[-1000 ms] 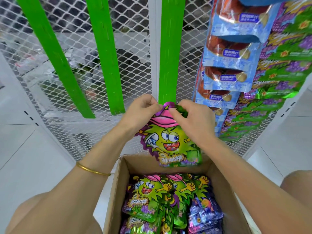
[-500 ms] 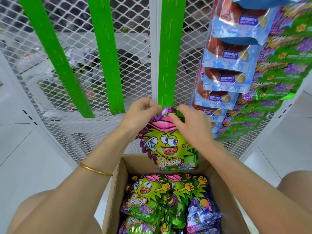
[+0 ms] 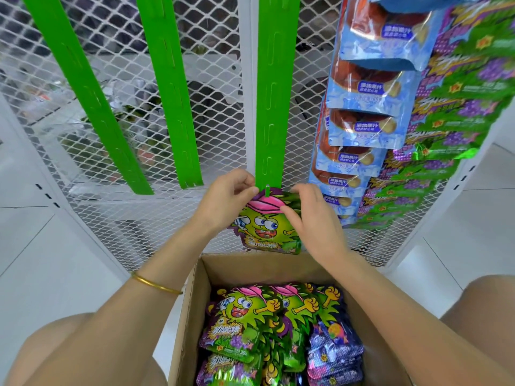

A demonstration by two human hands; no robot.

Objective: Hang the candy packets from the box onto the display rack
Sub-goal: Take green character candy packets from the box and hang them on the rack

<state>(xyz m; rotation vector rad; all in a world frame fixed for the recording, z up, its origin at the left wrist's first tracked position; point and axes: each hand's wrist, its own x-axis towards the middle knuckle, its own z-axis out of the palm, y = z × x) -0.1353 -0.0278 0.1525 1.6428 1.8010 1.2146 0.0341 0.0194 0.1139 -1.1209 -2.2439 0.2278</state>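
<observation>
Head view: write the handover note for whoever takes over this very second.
Left hand: pinches the packet at its top left.
Right hand: pinches its top right, thumb on the front.
Packet: at the foot of the green strip, above the box. The strip's lowest tab looks poked through the packet's top hole.
Done: blue bags and green bags already hang at the right.
Left: seat this packet, let go, then hang the spare packets lying in the box. The strip's upper tabs are free.
</observation>
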